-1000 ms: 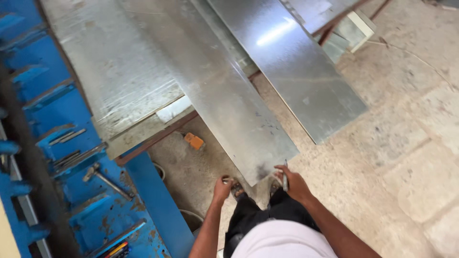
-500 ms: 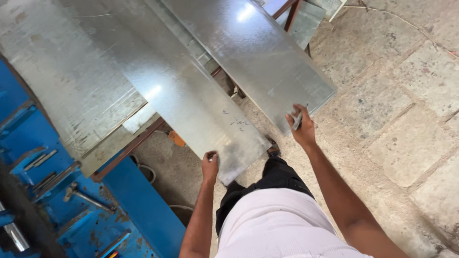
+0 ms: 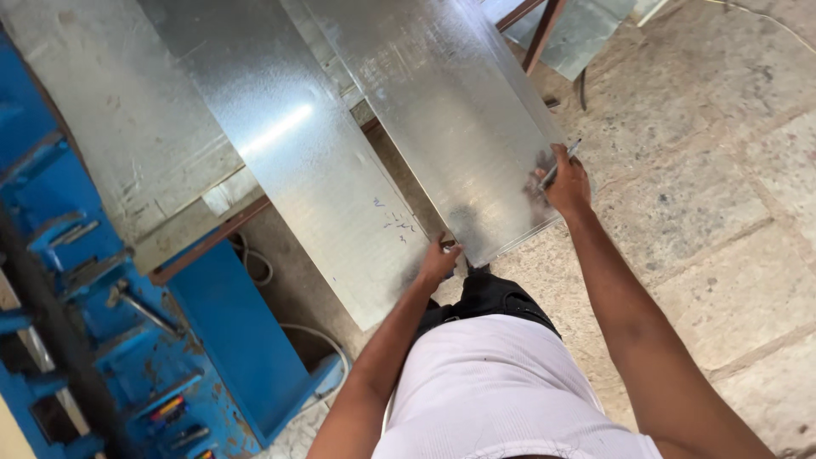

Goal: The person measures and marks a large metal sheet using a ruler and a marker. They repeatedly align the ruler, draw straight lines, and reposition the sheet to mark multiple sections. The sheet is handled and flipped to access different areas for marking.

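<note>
I hold a long galvanised steel sheet (image 3: pixel 442 110) by its near end. My left hand (image 3: pixel 438 262) grips the near left corner. My right hand (image 3: pixel 565 183) grips the near right corner and also has a thin pen-like stick between its fingers. The sheet runs away from me, up and to the left. A second, similar sheet (image 3: pixel 306 178) lies just left of it, with small blue pen marks near its lower end, and partly under the held one.
More grey sheets (image 3: pixel 119 127) lie on a rusty metal frame (image 3: pixel 208 242) at the left. A blue machine (image 3: pixel 102 323) with handles and a white cable stands at the lower left. Stone-paved floor (image 3: pixel 714 195) spreads to the right.
My hands have left the end of the left sheet and now grip the corners of the right-hand sheet. The view has tilted and shifted rightward.
</note>
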